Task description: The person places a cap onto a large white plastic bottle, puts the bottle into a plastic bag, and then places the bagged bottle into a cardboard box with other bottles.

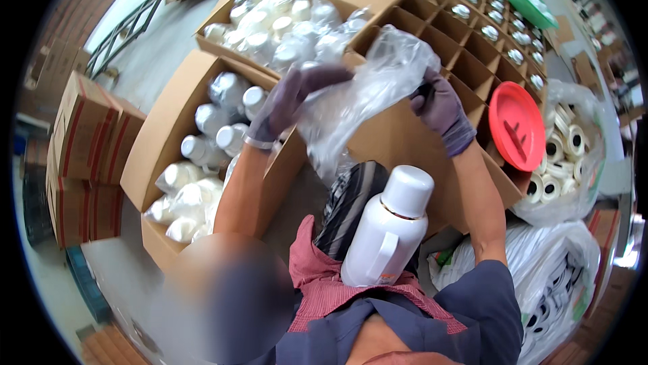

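My left hand (287, 102), in a purple-grey glove, holds one side of a clear plastic bag (368, 95); its fingers are a little blurred. At the bag's other side my right hand (442, 110), gloved alike, is closed on the film. The crumpled bag hangs between both hands, above the edge of a carton. Against my lap leans a white vacuum flask (388, 237) with a white cap and a side handle, tilted slightly right and touched by neither hand.
An open carton (162, 129) with bagged white flasks stands left, another carton (223, 11) behind it. Ahead is a divided carton (466, 68) with silvery-topped pieces. A red basin (503, 125) lies on its right side, beside a bag of white ring-shaped parts (557, 156). A green basin (530, 4) sits farther back.
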{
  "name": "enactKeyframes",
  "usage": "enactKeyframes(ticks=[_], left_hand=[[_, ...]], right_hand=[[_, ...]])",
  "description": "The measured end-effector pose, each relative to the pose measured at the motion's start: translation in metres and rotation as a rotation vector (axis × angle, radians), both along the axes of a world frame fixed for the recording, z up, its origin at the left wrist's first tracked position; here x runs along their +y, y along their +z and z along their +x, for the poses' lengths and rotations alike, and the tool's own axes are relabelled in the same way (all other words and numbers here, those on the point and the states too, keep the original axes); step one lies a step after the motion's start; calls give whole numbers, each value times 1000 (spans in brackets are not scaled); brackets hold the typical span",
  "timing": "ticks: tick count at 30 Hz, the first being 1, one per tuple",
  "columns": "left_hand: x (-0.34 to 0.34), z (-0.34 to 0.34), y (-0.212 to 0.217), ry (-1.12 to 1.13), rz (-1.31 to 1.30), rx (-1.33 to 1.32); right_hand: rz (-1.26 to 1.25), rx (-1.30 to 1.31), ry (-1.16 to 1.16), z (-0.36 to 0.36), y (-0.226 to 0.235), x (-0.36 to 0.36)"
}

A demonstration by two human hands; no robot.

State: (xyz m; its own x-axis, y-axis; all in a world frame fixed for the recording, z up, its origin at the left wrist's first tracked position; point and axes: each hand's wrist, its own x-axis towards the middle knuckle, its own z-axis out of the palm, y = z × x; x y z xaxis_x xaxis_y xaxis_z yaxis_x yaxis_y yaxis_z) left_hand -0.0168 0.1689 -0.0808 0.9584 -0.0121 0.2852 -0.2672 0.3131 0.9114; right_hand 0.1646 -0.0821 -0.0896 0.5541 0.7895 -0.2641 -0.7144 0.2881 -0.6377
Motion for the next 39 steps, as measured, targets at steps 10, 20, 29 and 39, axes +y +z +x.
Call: enactKeyframes(ticks=[10,20,29,39], left_hand=[[-156,32,7,360,59,133],[-136,11,-54,56,-577,67],[-122,-117,-56,-584,-313,112],[-143,-171,-33,-951,811,605]], right_hand=[[176,-520,-79,-42,24,-51],[-617,-879,-192,-63,-68,-121],[-746,-1293,-725,-178,-61,-158],[-622,-1774,115,-328,-123,-261]])
